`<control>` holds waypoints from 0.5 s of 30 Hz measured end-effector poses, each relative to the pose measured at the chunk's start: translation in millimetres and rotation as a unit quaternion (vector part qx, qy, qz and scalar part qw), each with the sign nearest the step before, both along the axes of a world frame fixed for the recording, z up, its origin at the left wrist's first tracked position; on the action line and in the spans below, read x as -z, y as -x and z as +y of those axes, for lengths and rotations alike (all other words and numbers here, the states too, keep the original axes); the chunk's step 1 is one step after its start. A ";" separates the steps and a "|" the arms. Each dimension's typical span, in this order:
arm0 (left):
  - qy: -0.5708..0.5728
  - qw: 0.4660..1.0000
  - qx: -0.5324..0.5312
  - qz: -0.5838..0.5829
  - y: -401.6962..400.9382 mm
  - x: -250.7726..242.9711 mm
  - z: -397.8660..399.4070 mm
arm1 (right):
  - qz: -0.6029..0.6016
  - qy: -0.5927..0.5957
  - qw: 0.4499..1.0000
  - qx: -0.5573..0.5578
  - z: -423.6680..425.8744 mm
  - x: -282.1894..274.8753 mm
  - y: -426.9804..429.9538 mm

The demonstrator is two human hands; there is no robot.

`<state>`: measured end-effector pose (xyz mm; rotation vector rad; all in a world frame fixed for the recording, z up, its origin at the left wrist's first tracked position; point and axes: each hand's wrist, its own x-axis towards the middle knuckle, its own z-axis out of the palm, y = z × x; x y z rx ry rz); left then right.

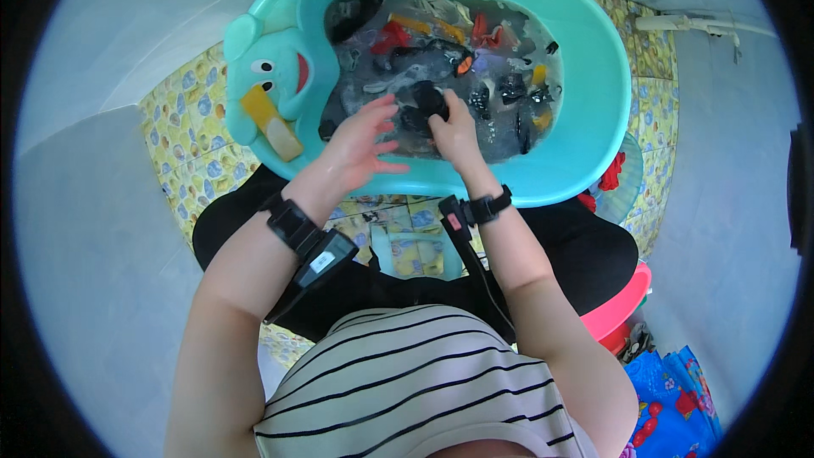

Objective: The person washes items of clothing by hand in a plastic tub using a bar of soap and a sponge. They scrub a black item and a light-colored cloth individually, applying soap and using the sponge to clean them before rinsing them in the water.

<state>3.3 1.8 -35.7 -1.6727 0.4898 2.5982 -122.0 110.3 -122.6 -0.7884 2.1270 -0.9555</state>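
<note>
My right hand [458, 133] grips a wet black cloth [430, 99] between thumb and fingers, just over the water of a turquoise plastic baby bathtub [591, 89]. To its left, my left hand [364, 143] is spread above the tub's near side with nothing in it. Soapy grey water holds many soaked cloth pieces, among them a red cloth [390, 37], a lilac cloth [489, 61] and a dark cloth [353, 15]. A long yellow-and-white bar of soap [272, 123] rests on the tub's animal-face headrest [280, 57].
Beside the tub's right end, a clear basin [626, 187] holds red cloth. A pink basin [620, 305] and a blue flowered fabric [671, 394] lie at lower right. A white pipe [674, 23] runs along the right wall. Patterned tiles [191, 108] cover the floor.
</note>
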 end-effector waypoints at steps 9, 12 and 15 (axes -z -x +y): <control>-0.093 0.920 -0.071 0.373 -22.9 49.7 -19.4 | 0.176 0.153 0.964 -0.127 -44.8 -113.5 -67.4; 0.003 0.986 -0.134 0.096 10.3 7.9 -15.8 | 0.151 0.159 0.976 -0.012 -65.0 -75.7 -43.9; -0.028 0.976 -0.172 0.129 11.1 0.6 -15.9 | 0.114 0.219 0.969 0.031 -67.1 -74.1 -35.4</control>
